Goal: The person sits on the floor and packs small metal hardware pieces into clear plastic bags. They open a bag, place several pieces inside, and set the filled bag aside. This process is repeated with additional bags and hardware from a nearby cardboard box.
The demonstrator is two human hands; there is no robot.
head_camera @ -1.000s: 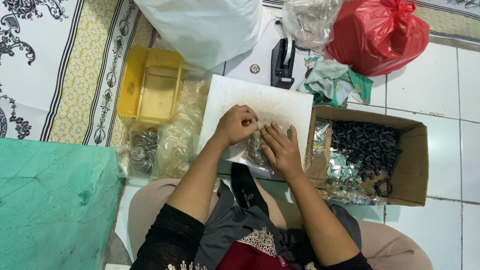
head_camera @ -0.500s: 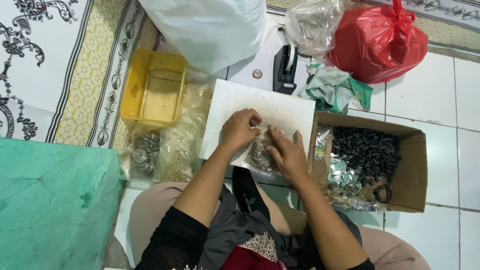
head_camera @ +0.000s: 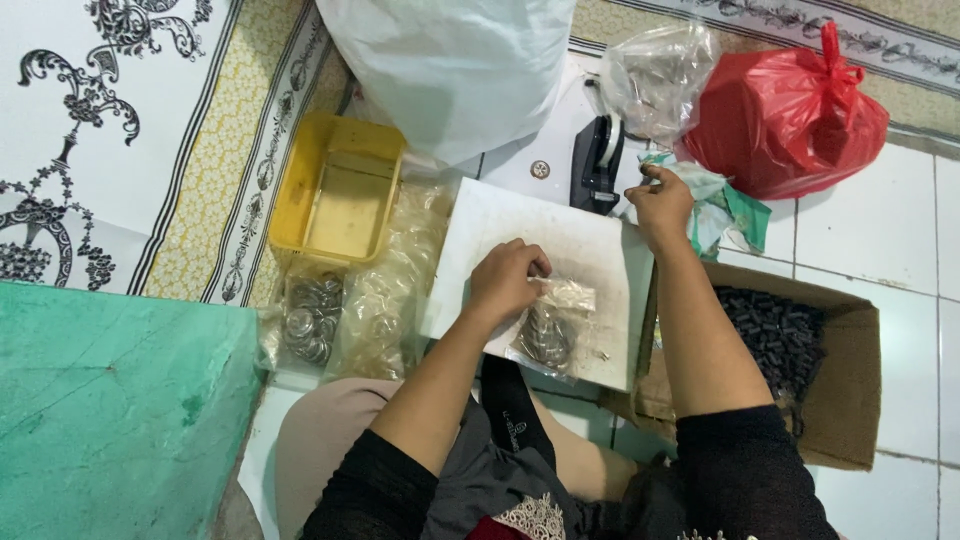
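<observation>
Small clear plastic bag [head_camera: 553, 325] with round metal pieces inside lies on the white board [head_camera: 590, 250], near its front edge. The left hand [head_camera: 507, 283] is closed on the top of this bag and pinches it between the fingers. The right hand [head_camera: 658, 205] is far from the bag, up beside the black tape dispenser [head_camera: 598, 160]; its fingers are curled, but it is not possible to tell if they hold something.

On the right of the board stands a cardboard box [head_camera: 845, 400], open, with many small dark pieces in it; the right forearm crosses over its left side. On the left is a yellow plastic tray [head_camera: 340, 190], and nothing can be seen inside. Below the tray is another clear bag of metal rings [head_camera: 312, 318], and beside it a pile of empty clear bags [head_camera: 395, 290]. Behind the board are a big white bag [head_camera: 455, 60], a clear bag [head_camera: 655, 80] and a tied red bag [head_camera: 790, 115]. A green cloth [head_camera: 110, 410] covers the lower left corner
</observation>
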